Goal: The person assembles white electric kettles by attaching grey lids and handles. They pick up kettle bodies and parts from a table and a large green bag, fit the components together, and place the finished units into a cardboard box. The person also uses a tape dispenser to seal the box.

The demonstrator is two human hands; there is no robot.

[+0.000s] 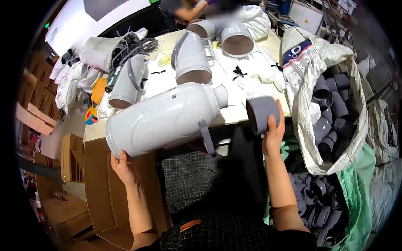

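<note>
A light grey thermos flask (163,117) lies tilted across the front edge of the table, neck up to the right and its darker grey handle (206,137) hanging on the near side. My left hand (124,170) is closed around the rim of its base. To the right of the neck, my right hand (274,133) grips a dark grey cup-shaped lid (263,112), its open end turned toward the flask. Lid and flask are apart. Behind them, light grey flask shells (191,56) with handles stand on the table, their open ends facing me.
At right, a white woven sack (299,121) holds dark grey cups; more grey parts fill a green sack (358,184) below. An open cardboard box (98,188) sits at lower left. Dark straps (138,48) are heaped at back left. A co-worker's arm (188,13) shows beyond the table.
</note>
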